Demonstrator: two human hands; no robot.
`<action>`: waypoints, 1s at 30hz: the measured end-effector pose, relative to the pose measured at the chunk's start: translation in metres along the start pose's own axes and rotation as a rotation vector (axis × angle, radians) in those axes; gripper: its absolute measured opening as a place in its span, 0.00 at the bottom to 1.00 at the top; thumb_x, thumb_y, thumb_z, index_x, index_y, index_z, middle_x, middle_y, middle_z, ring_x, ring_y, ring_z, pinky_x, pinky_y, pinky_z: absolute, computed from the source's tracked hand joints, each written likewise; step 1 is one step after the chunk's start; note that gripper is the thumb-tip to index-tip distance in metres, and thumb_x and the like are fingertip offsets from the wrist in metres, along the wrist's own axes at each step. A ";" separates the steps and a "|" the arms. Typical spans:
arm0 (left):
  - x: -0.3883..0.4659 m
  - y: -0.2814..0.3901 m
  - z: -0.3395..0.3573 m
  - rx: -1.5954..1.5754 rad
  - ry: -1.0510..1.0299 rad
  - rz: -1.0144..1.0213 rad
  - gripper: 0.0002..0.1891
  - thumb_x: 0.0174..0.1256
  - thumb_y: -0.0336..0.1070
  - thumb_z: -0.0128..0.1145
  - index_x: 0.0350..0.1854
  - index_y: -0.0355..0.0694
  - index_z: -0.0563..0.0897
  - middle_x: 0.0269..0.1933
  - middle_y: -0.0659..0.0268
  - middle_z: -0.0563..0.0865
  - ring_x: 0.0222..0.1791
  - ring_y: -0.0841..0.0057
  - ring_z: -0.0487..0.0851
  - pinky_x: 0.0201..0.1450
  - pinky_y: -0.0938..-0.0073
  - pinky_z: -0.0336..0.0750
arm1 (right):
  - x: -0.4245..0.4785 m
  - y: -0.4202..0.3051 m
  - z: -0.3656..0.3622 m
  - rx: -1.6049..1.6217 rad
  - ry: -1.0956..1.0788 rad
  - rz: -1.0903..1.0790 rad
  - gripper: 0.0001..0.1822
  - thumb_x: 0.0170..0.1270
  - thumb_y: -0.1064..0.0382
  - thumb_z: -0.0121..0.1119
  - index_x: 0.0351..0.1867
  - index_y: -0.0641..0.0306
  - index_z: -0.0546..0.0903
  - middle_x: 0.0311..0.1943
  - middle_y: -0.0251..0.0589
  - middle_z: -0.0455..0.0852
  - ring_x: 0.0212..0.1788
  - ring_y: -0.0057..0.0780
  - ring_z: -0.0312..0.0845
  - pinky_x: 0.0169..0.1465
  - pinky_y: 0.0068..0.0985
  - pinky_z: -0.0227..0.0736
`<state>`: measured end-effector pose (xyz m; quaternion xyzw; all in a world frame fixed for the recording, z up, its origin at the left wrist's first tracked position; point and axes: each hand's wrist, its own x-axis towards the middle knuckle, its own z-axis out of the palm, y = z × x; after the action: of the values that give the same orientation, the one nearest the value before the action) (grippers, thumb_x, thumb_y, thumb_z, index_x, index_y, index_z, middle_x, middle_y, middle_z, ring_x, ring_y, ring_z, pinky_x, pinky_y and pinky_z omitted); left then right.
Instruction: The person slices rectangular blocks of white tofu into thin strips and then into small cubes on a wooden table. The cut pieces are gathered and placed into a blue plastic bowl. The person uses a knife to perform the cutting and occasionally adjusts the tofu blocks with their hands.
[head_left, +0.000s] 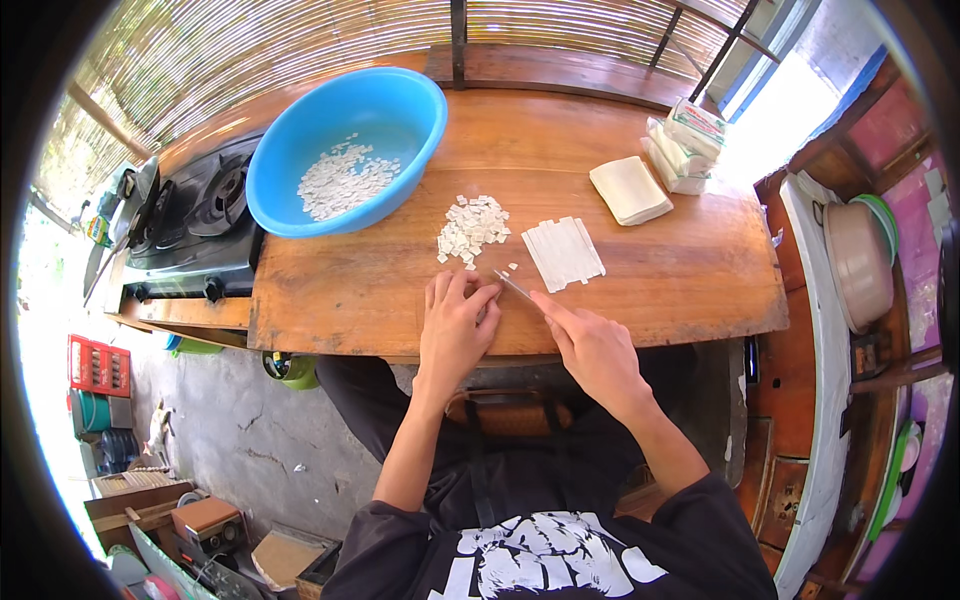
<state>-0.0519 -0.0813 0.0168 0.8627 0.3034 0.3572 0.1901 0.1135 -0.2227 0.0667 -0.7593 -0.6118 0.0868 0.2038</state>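
Note:
My right hand (596, 352) grips a knife (517, 286), index finger stretched along it. The blade points left, its tip close to the fingertips of my left hand (456, 315). Those fingers are bent down onto the wooden table (352, 300); whatever lies under them is hidden. Just beyond the left hand is a pile of small white square pieces (472, 227), with a few loose ones near the blade. Right of the pile, pale strips (564, 253) lie side by side in a flat sheet. A blue plastic basin (281, 161) at the back left contains many more white squares.
A stack of cream square sheets (630, 190) sits at the back right, before several plastic-wrapped packs (686, 146). Left of the basin stands a black gas stove (199, 225). A cat (159, 429) lies on the concrete floor (255, 420) at the left.

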 end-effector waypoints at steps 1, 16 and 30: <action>0.000 0.000 -0.001 0.000 0.001 -0.002 0.10 0.66 0.29 0.69 0.47 0.39 0.94 0.51 0.59 0.86 0.56 0.59 0.81 0.63 0.58 0.75 | -0.001 -0.001 -0.003 -0.013 -0.023 0.007 0.25 0.82 0.60 0.58 0.77 0.39 0.79 0.31 0.46 0.88 0.31 0.51 0.88 0.39 0.48 0.83; -0.006 0.004 -0.003 0.064 -0.003 -0.015 0.12 0.67 0.30 0.67 0.51 0.42 0.94 0.55 0.58 0.86 0.63 0.52 0.78 0.69 0.50 0.72 | 0.013 -0.001 0.013 0.061 0.030 0.013 0.23 0.83 0.58 0.58 0.76 0.39 0.81 0.35 0.46 0.90 0.36 0.51 0.90 0.43 0.49 0.84; -0.009 0.004 -0.005 0.027 0.002 -0.041 0.08 0.66 0.31 0.69 0.45 0.41 0.94 0.54 0.58 0.85 0.62 0.52 0.79 0.71 0.50 0.73 | 0.010 -0.008 0.020 -0.011 -0.002 0.023 0.22 0.83 0.57 0.58 0.75 0.41 0.81 0.30 0.45 0.89 0.32 0.52 0.88 0.39 0.48 0.83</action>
<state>-0.0590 -0.0898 0.0172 0.8584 0.3262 0.3499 0.1854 0.1015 -0.2077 0.0532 -0.7675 -0.6036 0.0866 0.1979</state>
